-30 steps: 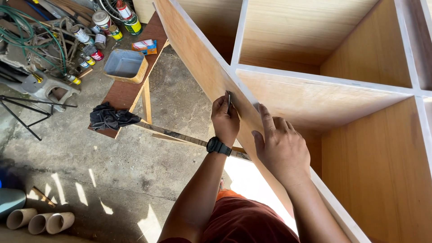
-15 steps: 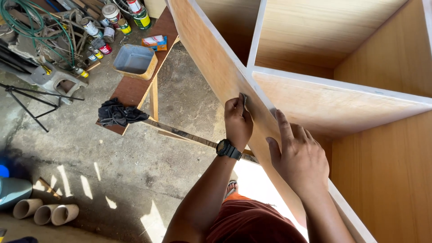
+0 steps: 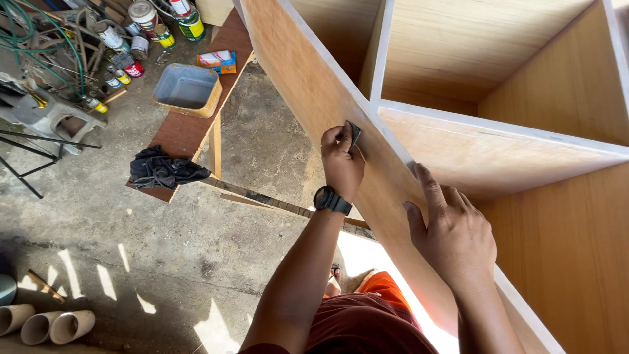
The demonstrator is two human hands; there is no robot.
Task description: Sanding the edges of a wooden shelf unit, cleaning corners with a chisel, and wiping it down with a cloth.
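1. The small dark sanding pad [image 3: 354, 134] sits pressed on the outer side panel [image 3: 327, 98] of the wooden cabinet [image 3: 498, 157], near its white front edge.
2. Left hand [image 3: 342, 160]: fingers clenched round the pad. Right hand [image 3: 452, 233]: fingers released, spread flat on the panel, bracing.
3. Looks mid-job to me; plenty of panel left below.
4. Compared with a second ago, the pad's still on about the same stretch of panel and the right hand hasn't left it. The camera view has shifted.
5. Behind: a worktop [image 3: 183, 131] with a grey tray [image 3: 187, 88] and black rag [image 3: 160, 169].

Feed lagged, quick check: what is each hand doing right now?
Left hand: closed on a small dark sanding piece, pressed to the cabinet side panel.
Right hand: open, flat on the panel, holding nothing.
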